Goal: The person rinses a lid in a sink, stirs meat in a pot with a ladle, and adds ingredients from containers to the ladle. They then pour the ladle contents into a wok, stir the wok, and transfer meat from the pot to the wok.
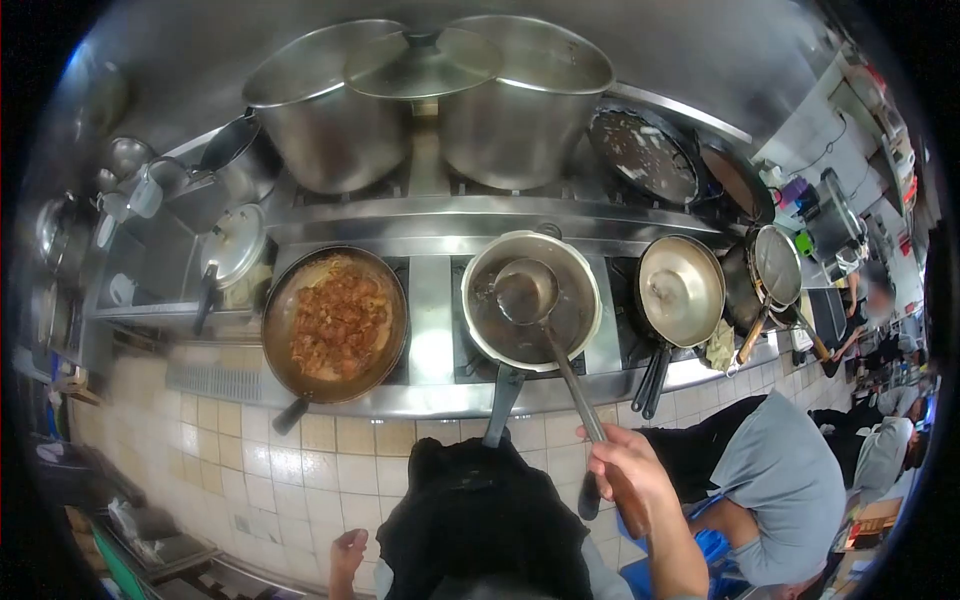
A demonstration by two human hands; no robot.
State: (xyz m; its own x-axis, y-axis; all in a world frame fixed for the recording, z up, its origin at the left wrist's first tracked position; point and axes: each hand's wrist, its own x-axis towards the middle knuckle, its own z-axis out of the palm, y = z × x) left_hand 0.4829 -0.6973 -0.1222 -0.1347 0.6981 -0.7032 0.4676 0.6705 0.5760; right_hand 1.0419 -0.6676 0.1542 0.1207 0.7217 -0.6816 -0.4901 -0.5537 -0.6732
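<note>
My right hand (pixel 628 462) is wrapped round the long handle of a metal ladle (pixel 572 375). The ladle's bowl is inside a deep metal pot (pixel 472 318) and has liquid in it. This pot stands on the stove, its grey handle (pixel 505 402) pointing toward me. Low beside my dark apron, my left hand (pixel 348 550) hangs with its fingers loosely bent and nothing in them. Left of the pot, a frying pan (pixel 282 372) holds browned, saucy chopped food (pixel 343 315).
Two tall stockpots (pixel 335 140) stand behind, a glass lid (pixel 423 68) across their rims. Frying pans (pixel 690 285) with handles jutting forward line the right. A lidded pressure cooker (pixel 235 245) is at left. Close on my right, a person in a grey shirt (pixel 780 480) bends down.
</note>
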